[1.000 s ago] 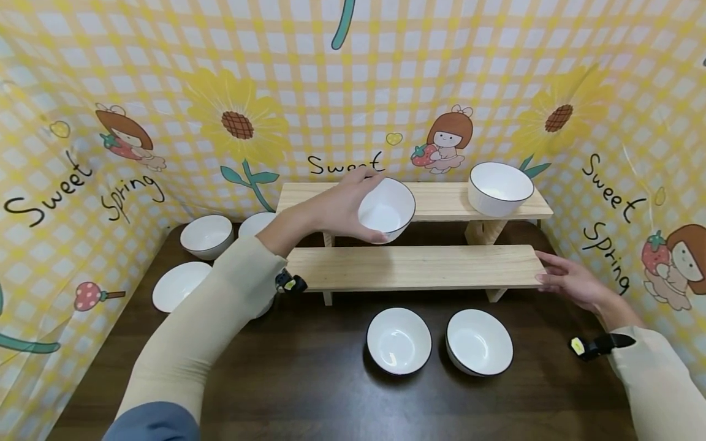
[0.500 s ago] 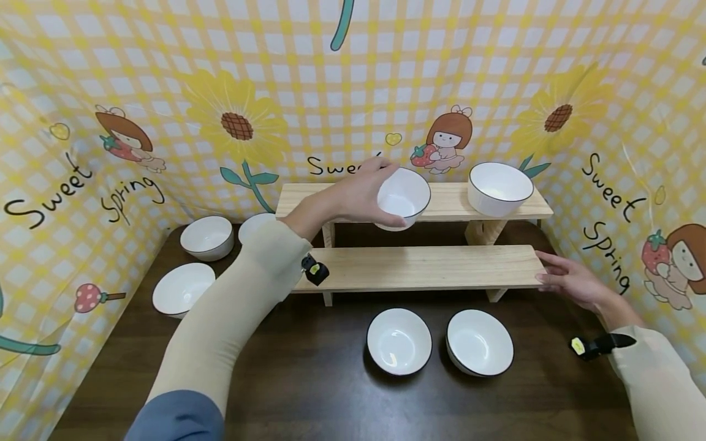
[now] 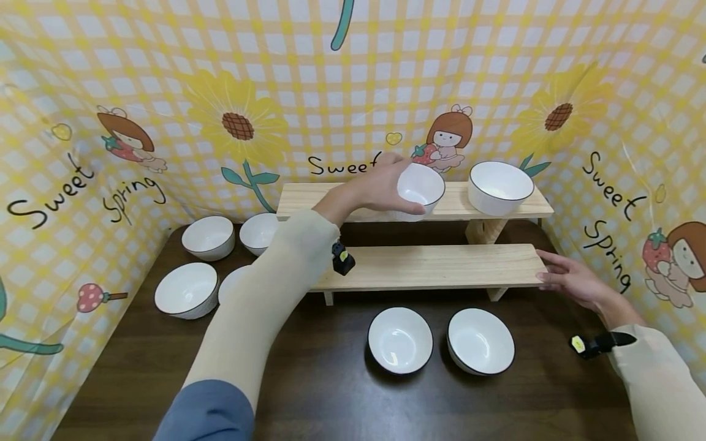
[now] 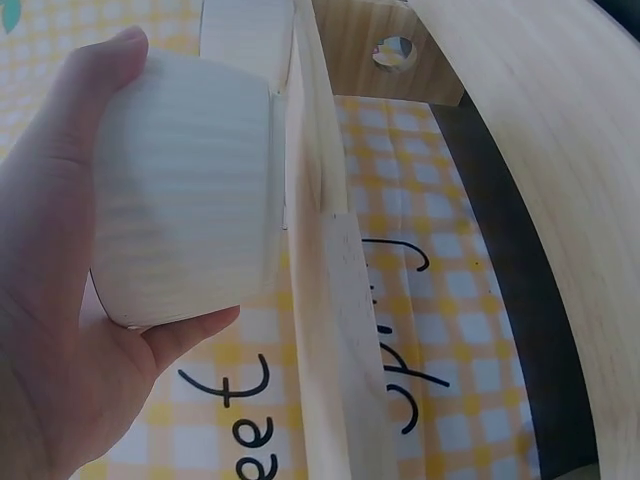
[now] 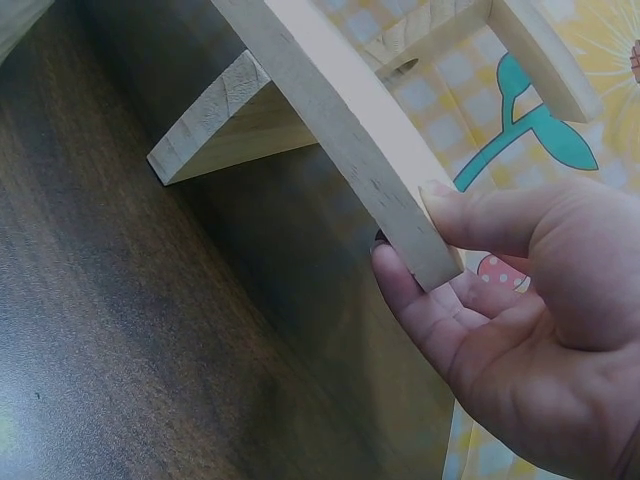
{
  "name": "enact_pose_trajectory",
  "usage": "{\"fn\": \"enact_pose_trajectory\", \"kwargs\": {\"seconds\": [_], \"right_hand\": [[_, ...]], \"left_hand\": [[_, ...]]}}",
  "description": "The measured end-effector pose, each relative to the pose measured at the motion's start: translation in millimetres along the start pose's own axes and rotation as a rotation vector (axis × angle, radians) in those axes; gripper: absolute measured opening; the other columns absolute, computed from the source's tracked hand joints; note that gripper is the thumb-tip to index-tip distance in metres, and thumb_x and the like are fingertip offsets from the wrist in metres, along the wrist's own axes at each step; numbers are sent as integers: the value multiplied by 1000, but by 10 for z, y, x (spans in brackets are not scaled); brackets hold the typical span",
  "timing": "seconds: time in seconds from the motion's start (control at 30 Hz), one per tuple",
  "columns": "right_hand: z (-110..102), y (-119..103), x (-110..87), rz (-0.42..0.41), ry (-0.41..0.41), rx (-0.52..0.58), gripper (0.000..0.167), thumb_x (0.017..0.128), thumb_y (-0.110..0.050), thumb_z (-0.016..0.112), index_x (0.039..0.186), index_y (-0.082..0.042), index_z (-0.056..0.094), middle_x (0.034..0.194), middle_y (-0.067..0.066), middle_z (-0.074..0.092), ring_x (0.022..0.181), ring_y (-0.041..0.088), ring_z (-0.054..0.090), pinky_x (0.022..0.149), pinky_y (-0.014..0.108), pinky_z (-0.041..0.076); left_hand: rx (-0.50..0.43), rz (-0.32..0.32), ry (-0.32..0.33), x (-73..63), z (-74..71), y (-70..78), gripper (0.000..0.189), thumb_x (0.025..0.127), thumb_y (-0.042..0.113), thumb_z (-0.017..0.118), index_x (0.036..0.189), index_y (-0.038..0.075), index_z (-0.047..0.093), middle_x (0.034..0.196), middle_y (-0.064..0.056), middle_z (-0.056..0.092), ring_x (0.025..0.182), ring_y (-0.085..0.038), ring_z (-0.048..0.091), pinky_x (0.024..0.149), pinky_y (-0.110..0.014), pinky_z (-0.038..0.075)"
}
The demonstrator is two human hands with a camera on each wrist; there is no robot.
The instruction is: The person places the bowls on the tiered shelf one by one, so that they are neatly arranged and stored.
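Note:
A white bowl with a dark rim (image 3: 421, 185) is in my left hand (image 3: 384, 185), thumb on the near side and fingers round the far side. It is at the upper wooden shelf (image 3: 456, 201), left of another white bowl (image 3: 498, 195) standing there. The left wrist view shows the held bowl's ribbed wall (image 4: 185, 190) beside the shelf's edge; whether its base touches the board I cannot tell. My right hand (image 3: 573, 280) pinches the right end of the lower shelf board (image 3: 441, 266), thumb on top and fingers beneath in the right wrist view.
Two white bowls, a left one (image 3: 400, 340) and a right one (image 3: 480, 342), stand on the dark table (image 3: 331, 392) before the shelf. Several more, such as the front-left bowl (image 3: 186, 290), stand at the left, one partly behind my left sleeve. A checked cloth (image 3: 353, 92) hangs behind.
My left hand has carried the bowl rightward and slightly back, from in front of the upper shelf to over it, nearer the bowl standing there. The right hand has stayed on the lower board's end.

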State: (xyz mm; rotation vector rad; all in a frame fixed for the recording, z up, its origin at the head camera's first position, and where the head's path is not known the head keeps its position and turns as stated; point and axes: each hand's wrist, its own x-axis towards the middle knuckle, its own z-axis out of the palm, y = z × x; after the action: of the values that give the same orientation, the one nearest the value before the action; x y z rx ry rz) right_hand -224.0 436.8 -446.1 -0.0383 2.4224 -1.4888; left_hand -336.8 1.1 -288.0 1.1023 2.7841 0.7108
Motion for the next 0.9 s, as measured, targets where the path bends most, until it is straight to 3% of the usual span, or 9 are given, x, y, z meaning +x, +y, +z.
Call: {"fn": "enact_pose_trajectory", "kwargs": {"seconds": [0.23,0.43,0.6,0.8,0.9], "right_hand": [[-7,11,3,8,-3,-3,78,103,-10,61,158,10,9,131,31,54,93,4,64,83,32,57],[1,-7,6,8,-4,-9,78,103,-10,61,158,10,9,131,32,53,93,4,64,83,31,57],[12,7,23,9,-10,-5,78,103,-10,61,158,10,9,133,33,52,94,4,64,84,32,57],[-17,18,18,16,-15,-14,78,103,-10,60,158,9,8,136,37,48,94,3,63,85,32,57],[-16,9,15,13,-16,-12,78,103,-10,60,158,10,8,133,34,51,94,3,64,84,31,57]], "left_hand": [[-6,-36,-11,154,78,34,100,76,64,79,154,14,42,142,-8,44,129,-20,36,99,-33,43],[16,-81,-24,287,163,60,111,77,67,76,159,8,31,150,-11,39,131,-20,39,105,-35,41],[62,-95,-12,364,230,88,103,77,69,75,155,12,39,140,-7,47,128,-19,40,101,-33,42],[83,-126,-22,433,269,177,114,77,73,71,159,6,30,151,-10,40,134,-20,38,105,-30,39],[68,-146,-22,453,278,203,111,77,72,72,158,8,32,149,-9,39,132,-19,37,102,-30,40]]}}
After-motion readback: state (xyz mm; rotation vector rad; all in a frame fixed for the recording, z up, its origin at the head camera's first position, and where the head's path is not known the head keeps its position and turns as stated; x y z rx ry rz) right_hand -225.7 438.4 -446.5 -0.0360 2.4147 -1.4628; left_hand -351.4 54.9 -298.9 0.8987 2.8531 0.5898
